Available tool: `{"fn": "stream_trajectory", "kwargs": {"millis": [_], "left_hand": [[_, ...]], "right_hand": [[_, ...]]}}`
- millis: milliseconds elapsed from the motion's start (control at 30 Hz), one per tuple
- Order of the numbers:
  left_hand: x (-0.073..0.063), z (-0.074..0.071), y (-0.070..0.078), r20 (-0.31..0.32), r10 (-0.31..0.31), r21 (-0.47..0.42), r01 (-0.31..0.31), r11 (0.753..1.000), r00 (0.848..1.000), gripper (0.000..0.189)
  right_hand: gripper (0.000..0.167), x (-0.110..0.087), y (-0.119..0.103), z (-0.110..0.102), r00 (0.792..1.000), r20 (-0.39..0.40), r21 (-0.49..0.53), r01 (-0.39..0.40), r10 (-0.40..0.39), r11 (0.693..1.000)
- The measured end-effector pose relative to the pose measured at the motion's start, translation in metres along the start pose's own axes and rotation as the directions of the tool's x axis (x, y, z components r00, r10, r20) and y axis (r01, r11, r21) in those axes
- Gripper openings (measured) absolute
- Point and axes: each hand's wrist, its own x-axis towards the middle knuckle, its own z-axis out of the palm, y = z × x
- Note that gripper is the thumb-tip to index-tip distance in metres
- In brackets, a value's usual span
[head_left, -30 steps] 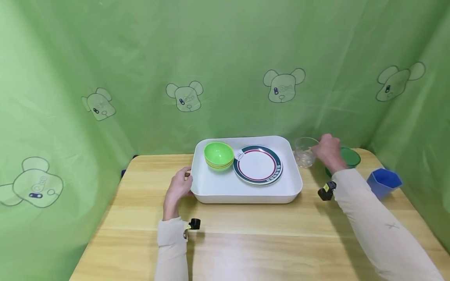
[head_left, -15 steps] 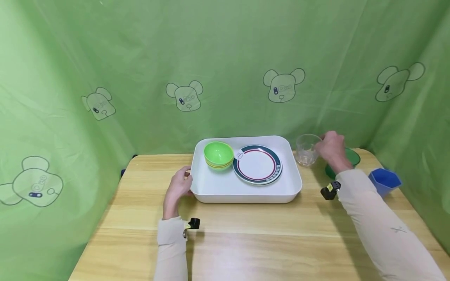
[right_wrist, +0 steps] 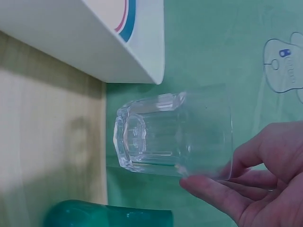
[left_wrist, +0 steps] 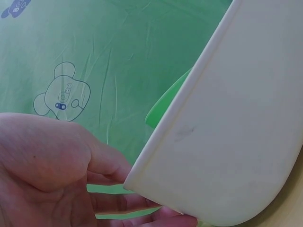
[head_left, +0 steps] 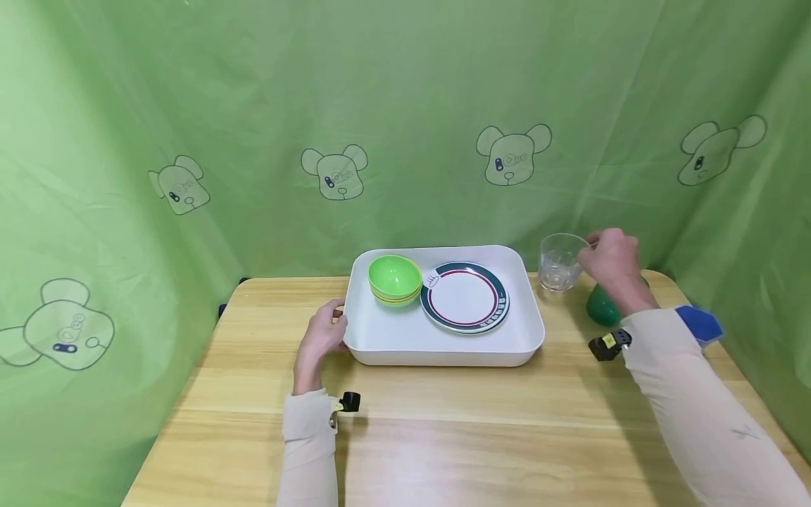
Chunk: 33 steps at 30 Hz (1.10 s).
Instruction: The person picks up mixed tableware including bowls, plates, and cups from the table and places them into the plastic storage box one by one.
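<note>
My right hand (head_left: 611, 260) pinches the rim of a clear glass tumbler (head_left: 560, 264), thumb on one side of the wall and fingers on the other. In the right wrist view the tumbler (right_wrist: 156, 132) shows its faceted base off the wooden table, with the right hand (right_wrist: 270, 175) at its rim. My left hand (head_left: 324, 334) holds the left side of a white tray (head_left: 393, 336). Its fingers lie along the tray's wall in the left wrist view. The tray bears stacked green bowls (head_left: 394, 278) and stacked plates (head_left: 465, 299) with dark green borders.
A green cup (head_left: 602, 306) stands below the right hand, partly covered by the forearm. A blue angular cup (head_left: 700, 324) sits farther right, mostly hidden by the sleeve. Green curtain (head_left: 405, 105) hangs behind the wooden table (head_left: 431, 422) and along its sides.
My right hand has moved right and toward the back, carrying the tumbler slightly up with it. The sleeve now covers more of the blue cup. Left hand and tray have stayed in place.
</note>
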Motion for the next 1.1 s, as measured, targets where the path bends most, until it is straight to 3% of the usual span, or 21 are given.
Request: {"fn": "stream_trajectory", "kwargs": {"millis": [500, 1100], "left_hand": [[0.0, 0.001, 0.001, -0.006, -0.001, 0.002, 0.001, 1.0, 1.0, 0.048], [-0.002, 0.001, 0.002, -0.004, -0.003, 0.005, 0.003, 1.0, 1.0, 0.048]], "right_hand": [[0.042, -0.016, 0.001, -0.009, 0.996, -0.058, 0.006, 0.07, -0.069, 0.998], [0.039, -0.042, -0.026, -0.01, 0.984, -0.092, 0.0, 0.154, -0.153, 0.988]]}}
